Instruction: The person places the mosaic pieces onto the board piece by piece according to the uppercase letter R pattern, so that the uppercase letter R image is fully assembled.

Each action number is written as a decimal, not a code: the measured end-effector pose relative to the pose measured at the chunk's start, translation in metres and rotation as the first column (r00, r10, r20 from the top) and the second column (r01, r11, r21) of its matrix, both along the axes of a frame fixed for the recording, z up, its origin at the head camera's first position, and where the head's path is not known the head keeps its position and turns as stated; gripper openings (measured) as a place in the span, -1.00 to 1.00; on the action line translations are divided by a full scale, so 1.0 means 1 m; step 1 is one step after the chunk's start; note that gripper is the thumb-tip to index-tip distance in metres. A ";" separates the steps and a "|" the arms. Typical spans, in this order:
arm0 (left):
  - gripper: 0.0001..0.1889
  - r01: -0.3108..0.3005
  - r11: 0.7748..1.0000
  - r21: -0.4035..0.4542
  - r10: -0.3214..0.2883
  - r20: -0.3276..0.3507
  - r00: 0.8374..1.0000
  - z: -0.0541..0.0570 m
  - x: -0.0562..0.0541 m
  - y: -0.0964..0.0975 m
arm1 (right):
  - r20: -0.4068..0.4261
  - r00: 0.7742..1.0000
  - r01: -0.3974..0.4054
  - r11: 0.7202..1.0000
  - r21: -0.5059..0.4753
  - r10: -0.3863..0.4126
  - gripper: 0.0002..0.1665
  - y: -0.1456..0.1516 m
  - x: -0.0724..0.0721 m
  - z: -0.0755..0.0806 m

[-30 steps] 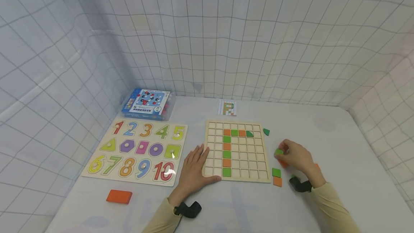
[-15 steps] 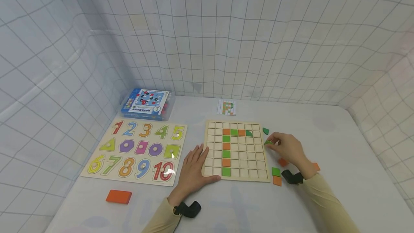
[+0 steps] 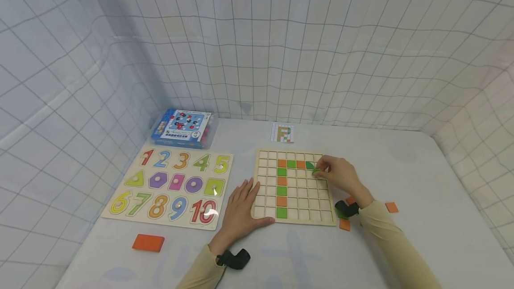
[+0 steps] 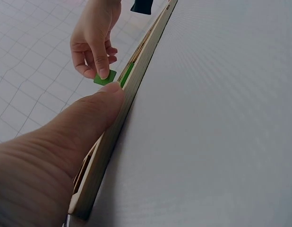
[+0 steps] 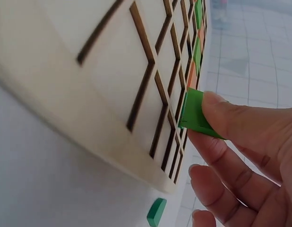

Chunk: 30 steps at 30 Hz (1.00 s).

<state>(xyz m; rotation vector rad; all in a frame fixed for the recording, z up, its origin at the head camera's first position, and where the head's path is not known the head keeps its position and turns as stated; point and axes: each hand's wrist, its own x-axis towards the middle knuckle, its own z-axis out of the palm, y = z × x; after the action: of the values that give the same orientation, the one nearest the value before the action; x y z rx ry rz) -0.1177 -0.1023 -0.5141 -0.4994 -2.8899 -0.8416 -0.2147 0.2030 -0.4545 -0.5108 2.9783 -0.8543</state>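
Observation:
My right hand pinches a green square tile between thumb and fingertips, over the upper right of a wooden grid board. Just beside the tile, a dark green rounded piece sits in the grid. Orange and green squares form a column and a top row there. My left hand rests at the board's left edge, fingers spread, its thumb along the near edge. The right wrist view shows another dark green piece loose beyond the board; in the head view the right hand hides it.
Right of the board lie loose orange tiles, plus a green tile partly hidden by the wrist camera. A number puzzle, a boxed kit and an orange block stand left. A pattern card lies behind the board.
My right hand has lifted the green tile from the loose pieces on the right and carried it left and away from me, over the board. The left hand has stayed put.

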 end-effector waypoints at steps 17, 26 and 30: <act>0.10 0.004 1.000 -0.010 -0.004 -0.006 1.000 0.000 0.000 -0.001 | 0.060 0.998 -0.009 1.000 0.015 0.008 -0.92 -0.016 -0.003 -0.003; 0.10 0.004 1.000 -0.002 -0.004 -0.010 1.000 -0.001 -0.001 -0.001 | 0.053 0.998 0.015 0.999 0.043 -0.017 -0.94 -0.018 -0.005 -0.002; 0.10 0.002 1.000 -0.004 -0.002 -0.005 1.000 -0.001 0.000 0.000 | 0.048 0.998 0.030 0.997 0.064 -0.033 -0.93 -0.018 -0.006 -0.003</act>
<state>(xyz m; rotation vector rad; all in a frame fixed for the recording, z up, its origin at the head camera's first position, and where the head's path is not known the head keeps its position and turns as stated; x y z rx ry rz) -0.1181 -0.1028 -0.5149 -0.5047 -2.8879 -0.8331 -0.2207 0.1854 -0.4578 -0.4363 2.9653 -0.7598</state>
